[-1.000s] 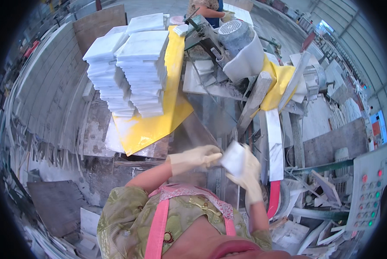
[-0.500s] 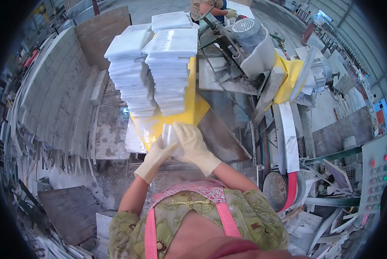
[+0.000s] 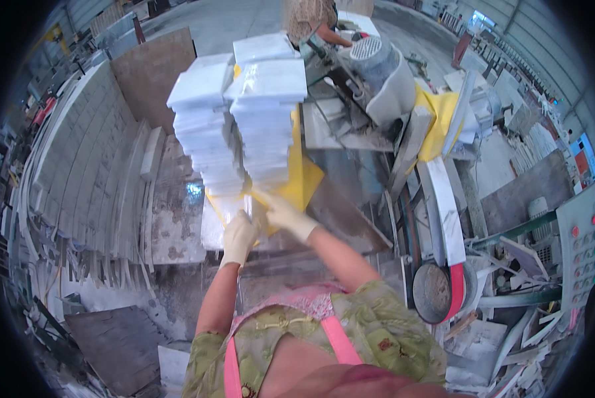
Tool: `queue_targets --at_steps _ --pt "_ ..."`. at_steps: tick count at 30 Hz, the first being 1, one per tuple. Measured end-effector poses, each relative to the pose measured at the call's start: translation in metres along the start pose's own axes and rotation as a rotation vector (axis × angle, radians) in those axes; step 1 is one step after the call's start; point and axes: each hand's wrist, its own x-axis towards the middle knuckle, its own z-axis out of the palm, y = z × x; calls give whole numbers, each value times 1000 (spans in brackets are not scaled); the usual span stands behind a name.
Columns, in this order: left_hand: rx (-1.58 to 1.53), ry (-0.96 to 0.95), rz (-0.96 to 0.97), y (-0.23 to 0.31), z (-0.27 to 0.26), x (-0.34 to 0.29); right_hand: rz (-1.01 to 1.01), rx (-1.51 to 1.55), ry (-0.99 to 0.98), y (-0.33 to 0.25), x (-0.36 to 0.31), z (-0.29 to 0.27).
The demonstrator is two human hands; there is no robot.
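Both my hands wear pale cream gloves and are at the near foot of two tall stacks of white stone tiles [image 3: 267,119]. My left hand [image 3: 239,239] is closed at the near edge of a few white tiles [image 3: 230,207] in front of the left stack. To its right, my right hand [image 3: 285,215] stretches its fingers toward the foot of the right stack, beside those tiles. Its fingertips are blurred. Yellow sheeting [image 3: 304,182] lies under the stacks and shows around my hands.
Grey slabs [image 3: 85,152] stand in a long row at the left. A machine with a motor [image 3: 370,56] and a red belt [image 3: 456,292] is on the right, near a control panel [image 3: 579,259]. Beyond the stacks, another person [image 3: 312,20] bends over. Stone offcuts [image 3: 115,338] lie near my feet.
The small bundle of white tiles between my hands has moved forward to the foot of the stacks. My hands have drawn apart, and the right fingers now reach forward. The view has shifted slightly.
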Motion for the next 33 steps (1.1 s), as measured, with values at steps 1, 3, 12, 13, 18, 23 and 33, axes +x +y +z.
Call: queue_targets --at_steps 1,3,12,13,18,23,33 --pt "-18 0 13 1 2 5 47 -29 -44 8 7 9" --pt "4 -25 -2 -1 3 8 148 119 89 19 12 30" --pt "-13 -52 -67 5 3 5 -88 -789 255 -2 -18 15" --pt "-30 -68 -69 5 3 5 54 -702 165 -7 -16 12" --pt "-28 -12 -93 -4 2 -5 89 -72 134 -30 -2 10" --pt "-497 57 -125 2 16 -25 -111 34 157 -40 -28 -29" --pt "-1686 -476 -122 60 62 -25 -28 292 141 -61 -122 -141"
